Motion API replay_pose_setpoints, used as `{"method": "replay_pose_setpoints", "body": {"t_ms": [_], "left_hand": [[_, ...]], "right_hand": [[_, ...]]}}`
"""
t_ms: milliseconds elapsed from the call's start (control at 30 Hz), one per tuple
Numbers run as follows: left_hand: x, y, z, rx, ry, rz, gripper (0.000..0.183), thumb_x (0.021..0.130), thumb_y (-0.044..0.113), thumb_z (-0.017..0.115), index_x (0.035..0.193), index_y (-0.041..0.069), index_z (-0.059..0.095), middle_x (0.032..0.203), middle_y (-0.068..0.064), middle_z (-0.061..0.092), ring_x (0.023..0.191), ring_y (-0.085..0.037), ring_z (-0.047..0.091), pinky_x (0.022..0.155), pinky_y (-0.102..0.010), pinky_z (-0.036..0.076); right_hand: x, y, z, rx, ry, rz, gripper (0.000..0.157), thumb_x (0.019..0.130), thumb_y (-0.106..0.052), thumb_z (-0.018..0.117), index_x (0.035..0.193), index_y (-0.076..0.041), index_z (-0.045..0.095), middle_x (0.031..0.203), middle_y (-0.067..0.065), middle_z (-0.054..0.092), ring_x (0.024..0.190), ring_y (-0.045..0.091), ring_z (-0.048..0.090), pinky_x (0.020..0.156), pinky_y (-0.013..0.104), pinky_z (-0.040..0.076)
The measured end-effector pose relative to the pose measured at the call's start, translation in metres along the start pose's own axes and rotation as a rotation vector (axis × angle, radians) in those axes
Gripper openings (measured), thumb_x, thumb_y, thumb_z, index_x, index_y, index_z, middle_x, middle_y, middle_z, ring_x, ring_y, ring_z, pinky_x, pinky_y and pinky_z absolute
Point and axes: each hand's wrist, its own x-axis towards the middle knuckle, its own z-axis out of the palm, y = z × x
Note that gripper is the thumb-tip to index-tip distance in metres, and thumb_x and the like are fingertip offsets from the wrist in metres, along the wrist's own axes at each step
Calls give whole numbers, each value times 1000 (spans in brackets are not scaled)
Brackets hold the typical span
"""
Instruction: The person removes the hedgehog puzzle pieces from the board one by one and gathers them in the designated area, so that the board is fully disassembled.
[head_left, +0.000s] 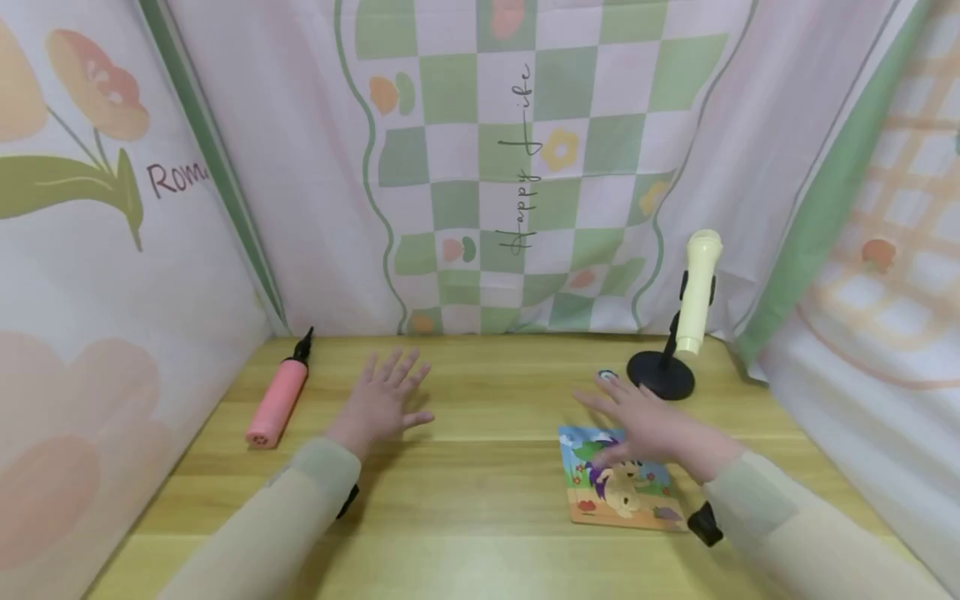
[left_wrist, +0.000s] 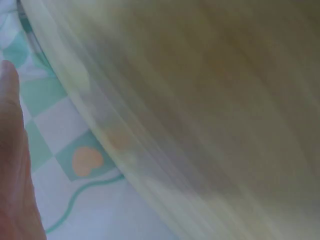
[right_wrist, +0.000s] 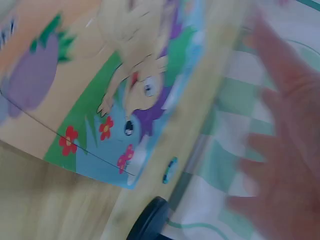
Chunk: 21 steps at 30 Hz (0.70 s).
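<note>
My left hand (head_left: 380, 400) hovers over the left half of the table with its fingers spread, holding nothing. To its left lies a pink hand pump (head_left: 277, 404) with a black nozzle. My right hand (head_left: 645, 421), fingers also spread, is above a colourful cartoon picture board (head_left: 585, 492) and partly covers it in the head view. In the right wrist view the picture board (right_wrist: 85, 95) shows a purple-haired figure, red flowers and a purple vegetable. A small round blue-and-white object (head_left: 607, 376) sits just beyond my right fingertips.
A cream microphone (head_left: 699, 292) stands in a holder with a round black base (head_left: 660, 377) at the back right. Printed curtains (head_left: 480, 167) hang behind and on both sides of the wooden table (head_left: 480, 500).
</note>
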Motion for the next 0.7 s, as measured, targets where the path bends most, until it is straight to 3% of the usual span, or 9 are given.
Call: {"method": "replay_pose_setpoints", "body": {"t_ms": [133, 267, 467, 700], "left_hand": [[4, 11, 1, 27, -26, -7, 87, 91, 77, 25, 158, 25, 9, 162, -3, -3, 148, -30, -4, 112, -57, -9], [8, 22, -1, -12, -38, -3, 85, 92, 75, 30, 159, 24, 12, 163, -3, -2, 149, -29, 0, 113, -56, -6], [14, 47, -14, -128, -42, 57, 80, 95, 68, 38, 157, 18, 23, 164, -5, 0, 149, -29, 6, 115, -55, 1], [25, 80, -25, -271, -51, 111, 65, 95, 59, 50, 148, 21, 46, 163, -6, 8, 149, -29, 4, 116, -53, 4]], "right_hand": [[-26, 1, 4, 165, -158, 40, 108, 63, -62, 79, 152, -17, 38, 153, 31, 25, 133, 56, 29, 102, 70, 27], [-42, 1, 19, 274, -242, 107, 108, 61, -61, 81, 152, -22, 38, 155, 29, 22, 135, 57, 25, 101, 72, 25], [-44, 0, 36, 311, -214, 117, 105, 66, -64, 77, 154, -25, 36, 158, 26, 17, 138, 53, 22, 104, 69, 25], [-20, -27, 40, 290, -216, 137, 103, 66, -65, 77, 154, -31, 35, 161, 17, 16, 141, 47, 22, 105, 66, 27]]}}
